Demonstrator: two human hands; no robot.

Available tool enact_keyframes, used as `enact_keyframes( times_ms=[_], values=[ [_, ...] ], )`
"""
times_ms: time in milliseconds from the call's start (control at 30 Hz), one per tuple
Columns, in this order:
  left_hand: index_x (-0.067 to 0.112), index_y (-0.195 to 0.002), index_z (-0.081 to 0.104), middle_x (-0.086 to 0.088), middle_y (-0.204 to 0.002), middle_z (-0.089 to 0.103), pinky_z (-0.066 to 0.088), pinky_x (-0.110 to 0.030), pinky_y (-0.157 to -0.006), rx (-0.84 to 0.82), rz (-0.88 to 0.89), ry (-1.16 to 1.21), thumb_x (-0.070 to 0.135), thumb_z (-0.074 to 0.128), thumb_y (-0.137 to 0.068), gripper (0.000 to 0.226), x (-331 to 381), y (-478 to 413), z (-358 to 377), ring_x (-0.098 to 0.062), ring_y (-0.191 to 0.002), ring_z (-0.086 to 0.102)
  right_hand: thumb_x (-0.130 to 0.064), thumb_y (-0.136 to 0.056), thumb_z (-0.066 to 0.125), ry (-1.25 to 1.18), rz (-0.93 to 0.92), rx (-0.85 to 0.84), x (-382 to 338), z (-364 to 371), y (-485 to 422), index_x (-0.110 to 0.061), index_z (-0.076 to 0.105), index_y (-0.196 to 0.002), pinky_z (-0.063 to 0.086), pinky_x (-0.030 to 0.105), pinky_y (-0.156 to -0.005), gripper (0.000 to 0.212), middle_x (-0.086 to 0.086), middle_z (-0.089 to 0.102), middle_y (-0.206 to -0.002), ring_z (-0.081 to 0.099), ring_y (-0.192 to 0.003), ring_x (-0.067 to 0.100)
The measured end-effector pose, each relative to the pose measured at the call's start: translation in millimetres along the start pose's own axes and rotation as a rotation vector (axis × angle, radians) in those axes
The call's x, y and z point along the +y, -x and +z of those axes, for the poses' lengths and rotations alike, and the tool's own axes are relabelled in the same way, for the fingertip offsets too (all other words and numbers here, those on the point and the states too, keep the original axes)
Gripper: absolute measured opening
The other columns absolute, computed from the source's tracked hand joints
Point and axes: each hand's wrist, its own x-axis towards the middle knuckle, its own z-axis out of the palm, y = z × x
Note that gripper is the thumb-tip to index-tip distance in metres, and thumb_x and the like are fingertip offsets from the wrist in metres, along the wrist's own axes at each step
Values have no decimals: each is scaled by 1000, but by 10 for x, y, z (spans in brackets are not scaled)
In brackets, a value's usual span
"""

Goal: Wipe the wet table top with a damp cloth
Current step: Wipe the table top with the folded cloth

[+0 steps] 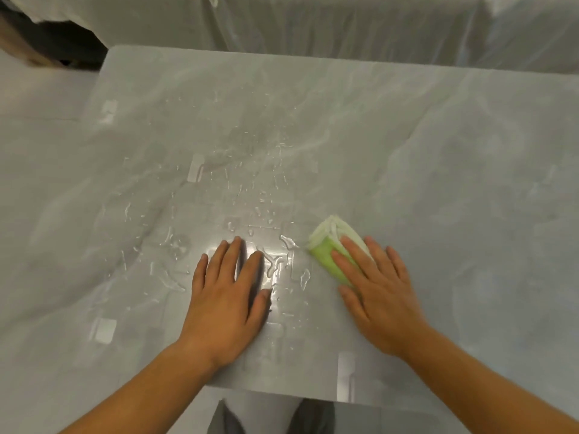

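A grey marble-look table top fills the view. Water drops and small puddles lie scattered over its middle and near-left part. A folded green and white cloth lies on the table near the front, right of the puddles. My right hand rests flat on the cloth, fingers spread, pressing it down; the hand covers the cloth's near end. My left hand lies flat on the wet surface to the left of the cloth, fingers apart, holding nothing.
The table's front edge runs just below my wrists, with my legs under it. Clear plastic sheeting covers furniture behind the table. A dark object sits at the far left corner. The floor is grey like the table.
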Motion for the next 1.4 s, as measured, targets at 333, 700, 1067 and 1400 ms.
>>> enact_keyframes(
  times_ms=[333,700,1067,1400],
  values=[
    [26,-153,24,-7,-165,5,-1,-46,-121,27,82,-18,52,29,-98,61,-168,298,231,-24,-152,-5,-52,-102,24,-14,47,19,-571,209,376,-35,16,-158,12,55,-122,59,-8,11,-168,6,-155,26],
    [21,-147,34,-12,-161,22,11,-54,-119,66,51,-55,47,25,-98,56,-588,700,292,-33,-150,13,-52,-101,26,-93,233,91,-1600,576,914,-32,23,-157,11,56,-122,59,-8,10,-168,4,-155,26],
    [30,-143,41,1,-157,32,16,-44,-110,92,81,21,43,20,-96,53,-899,572,165,-23,-143,22,-53,-102,16,-73,263,110,-2004,579,419,-31,17,-158,6,54,-123,60,-6,7,-168,1,-155,27],
    [33,-155,12,0,-166,-3,-5,-42,-120,7,109,14,53,13,-97,61,-1199,383,54,-20,-151,-11,-54,-101,16,-98,338,143,-1926,518,67,-33,16,-158,5,54,-123,61,-8,7,-168,3,-155,26]
  ],
)
